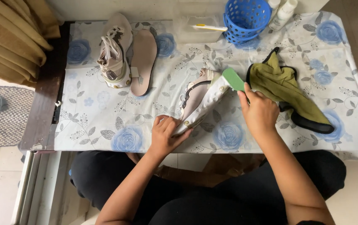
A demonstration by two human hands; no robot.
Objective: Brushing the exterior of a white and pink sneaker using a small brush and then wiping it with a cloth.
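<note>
We see a pale sneaker (202, 100) tipped on its side near the middle of the flower-printed tablecloth (104, 121), its white sole facing us. Our left hand (164, 135) pinches its near end, fingers closed around it. Our right hand (260, 112) grips a green brush (232, 79) pressed against the sole. Just beside lies an olive cloth (289, 89); further off, a second sneaker (114, 58), an insole (143, 60), and a blue basket (245, 18).

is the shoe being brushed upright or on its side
On its side: the shoe lies tipped with its white sole edge up under the green brush.
</note>
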